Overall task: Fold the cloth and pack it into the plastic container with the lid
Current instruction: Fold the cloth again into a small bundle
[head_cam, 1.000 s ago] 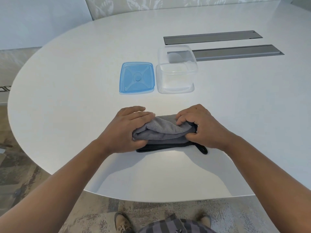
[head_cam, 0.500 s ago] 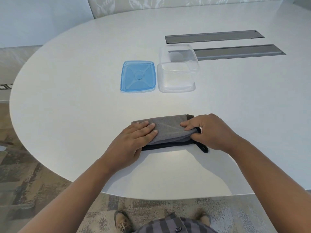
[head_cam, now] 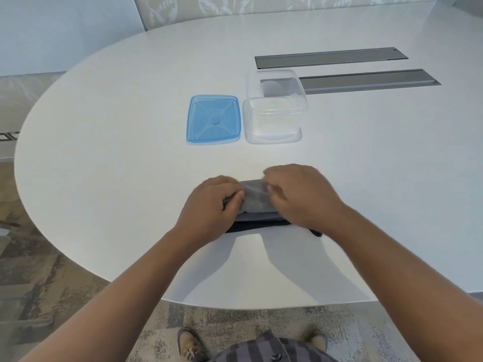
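A grey cloth (head_cam: 257, 202) with a black edge lies folded into a narrow bundle near the table's front edge. My left hand (head_cam: 209, 205) grips its left end with curled fingers. My right hand (head_cam: 300, 194) holds the right end and covers most of it; both hands look blurred. Further back stands the clear plastic container (head_cam: 274, 126), open and empty. Its blue lid (head_cam: 213, 119) lies flat on the table just left of it.
The white oval table (head_cam: 104, 152) has two long dark grey cable hatches (head_cam: 366, 81) behind the container. Patterned carpet and my shoes show below the table's front edge.
Both hands have closed in on the cloth from its ends, so the bundle is shorter. The left hand went from lying flat on it to gripping its end.
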`<action>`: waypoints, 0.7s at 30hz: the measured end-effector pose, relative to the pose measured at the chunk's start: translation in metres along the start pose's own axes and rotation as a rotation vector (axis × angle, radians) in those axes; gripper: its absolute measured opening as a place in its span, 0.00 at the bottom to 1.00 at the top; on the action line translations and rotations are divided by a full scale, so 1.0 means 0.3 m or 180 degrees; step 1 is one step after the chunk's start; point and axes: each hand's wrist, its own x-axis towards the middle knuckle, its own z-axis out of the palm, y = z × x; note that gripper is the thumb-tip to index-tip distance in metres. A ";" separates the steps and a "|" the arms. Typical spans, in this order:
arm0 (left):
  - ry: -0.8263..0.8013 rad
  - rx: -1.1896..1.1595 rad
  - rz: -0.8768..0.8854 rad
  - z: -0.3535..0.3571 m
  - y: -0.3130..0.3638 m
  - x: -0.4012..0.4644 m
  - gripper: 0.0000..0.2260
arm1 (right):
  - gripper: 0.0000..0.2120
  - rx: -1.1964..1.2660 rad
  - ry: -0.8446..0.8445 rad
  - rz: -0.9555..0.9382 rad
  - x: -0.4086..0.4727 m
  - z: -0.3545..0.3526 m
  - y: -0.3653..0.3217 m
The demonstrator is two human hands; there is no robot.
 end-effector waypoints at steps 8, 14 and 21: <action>-0.0836 0.0966 -0.0228 0.092 0.025 -0.014 0.24 | 0.27 -0.0221 -0.0483 0.0299 0.036 0.219 -0.033; -0.0704 0.1357 -0.0300 0.107 -0.002 -0.049 0.27 | 0.33 -0.0610 -0.0395 0.0344 0.005 0.247 0.019; -0.0764 0.1214 -0.0557 0.120 -0.029 -0.059 0.30 | 0.35 -0.0416 -0.0441 0.0472 -0.003 0.241 0.046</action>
